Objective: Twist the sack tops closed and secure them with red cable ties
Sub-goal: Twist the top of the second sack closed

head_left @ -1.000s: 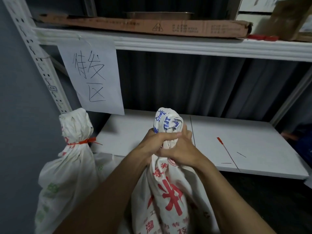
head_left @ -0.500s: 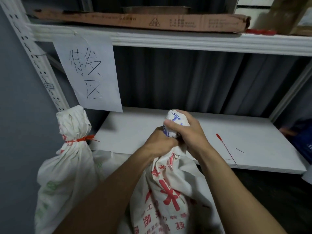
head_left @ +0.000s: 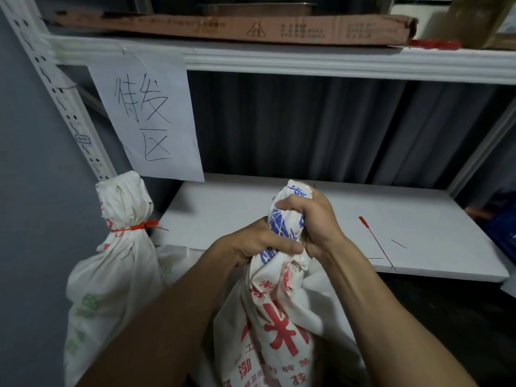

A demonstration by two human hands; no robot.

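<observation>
Both hands are clamped on the sack neck. L hand (head_left: 259,244) wraps the gathered cloth low down, thumb lying across the front. R hand (head_left: 312,219) is fisted round the bunched top (head_left: 287,219) just above it, so the two hands touch. The sack (head_left: 279,317) stands upright btw my forearms, in front of the lower shelf (head_left: 223,210), and its neck has no tie on it yet.

To do this step well, imo: use L as the anchor right at the base of the neck and wind w/ R only. Don't slacken until the twist is rope-tight, w/ no folds ballooning under the grip. L then has to hold the twist alone while R goes for the loose red cable tie (head_left: 375,241), which lies on that shelf to my right, well apart from the hands. The risk is the neck unwinding the second R lets go. The tie should sit low, under the bunch, as on the finished sack (head_left: 111,275) at left, where a red tie (head_left: 136,227) cinches the neck.

Writing:
- **My sack:** big red "米" on the front and smaller red chars below it. The blue print on the top is too crumpled to read.
- **Finished sack:** faint green print, illegible.
- **Paper sign (head_left: 148,115):** hangs from the upper shelf (head_left: 307,62) and reads "待发区", handwritten.
- **Flat cardboard box (head_left: 251,27):** lies on the upper shelf, w/ a warning triangle + small text too blurred to read.
</observation>
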